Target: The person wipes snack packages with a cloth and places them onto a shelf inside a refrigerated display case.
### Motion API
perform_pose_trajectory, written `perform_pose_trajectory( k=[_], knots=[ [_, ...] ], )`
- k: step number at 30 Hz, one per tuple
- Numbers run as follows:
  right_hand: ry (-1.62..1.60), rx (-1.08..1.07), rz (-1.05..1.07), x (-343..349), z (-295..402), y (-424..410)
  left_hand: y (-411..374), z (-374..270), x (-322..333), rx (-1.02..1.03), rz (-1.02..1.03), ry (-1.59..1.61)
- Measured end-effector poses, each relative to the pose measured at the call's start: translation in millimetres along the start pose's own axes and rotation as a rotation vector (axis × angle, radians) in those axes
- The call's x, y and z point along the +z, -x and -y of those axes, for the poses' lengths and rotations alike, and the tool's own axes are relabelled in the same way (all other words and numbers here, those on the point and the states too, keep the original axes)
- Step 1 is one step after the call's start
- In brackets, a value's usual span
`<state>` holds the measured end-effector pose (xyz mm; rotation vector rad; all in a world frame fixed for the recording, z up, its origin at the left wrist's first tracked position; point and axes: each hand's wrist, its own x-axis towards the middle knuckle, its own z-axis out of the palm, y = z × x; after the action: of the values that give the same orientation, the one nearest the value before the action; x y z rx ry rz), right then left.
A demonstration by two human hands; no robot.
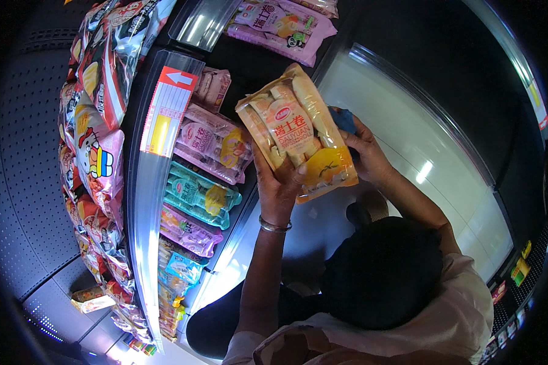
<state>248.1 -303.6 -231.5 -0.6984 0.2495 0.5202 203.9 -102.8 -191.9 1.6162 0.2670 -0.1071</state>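
My left hand (278, 185) grips the lower left edge of a clear and yellow bag of Daliyuan Swiss rolls (290, 123), with the thumb across its front. A metal bangle (275, 226) circles that wrist. The bag is tilted, its printed front turned up toward the camera. At its right edge, my right hand (363, 148) pinches a dark blue cloth (345, 122) against or just behind the bag; its other fingers are partly hidden. To the left, pink Swiss roll bags (212, 139) and a teal bag (201, 194) lie on a dark shelf.
A clear shelf-edge strip (146, 228) holds a price tag (169, 114). Snack bags (98, 150) crowd the shelf at left. Another pink bag (283, 29) lies above. Pale floor tiles (420, 155) show at right. A dark-haired head (383, 273) and pale shirt (461, 301) fill the lower right.
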Motion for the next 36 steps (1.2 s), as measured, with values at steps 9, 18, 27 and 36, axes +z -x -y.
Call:
perform_pose_trajectory(
  k=[9,18,27,36],
  knots=[
    [0.171,-0.2,0.035,3,2,5,4,-7,2,0.078,0.001,-0.123],
    [1.107,-0.683,0.338,46,-6,36,10,11,-5,-0.148,0.109,0.721],
    [1.25,-0.809,0.377,59,6,8,24,5,-8,-0.156,0.21,0.721],
    [1.305,-0.843,0.506,82,4,1,25,33,-14,-0.265,0.207,0.728]
  ],
)
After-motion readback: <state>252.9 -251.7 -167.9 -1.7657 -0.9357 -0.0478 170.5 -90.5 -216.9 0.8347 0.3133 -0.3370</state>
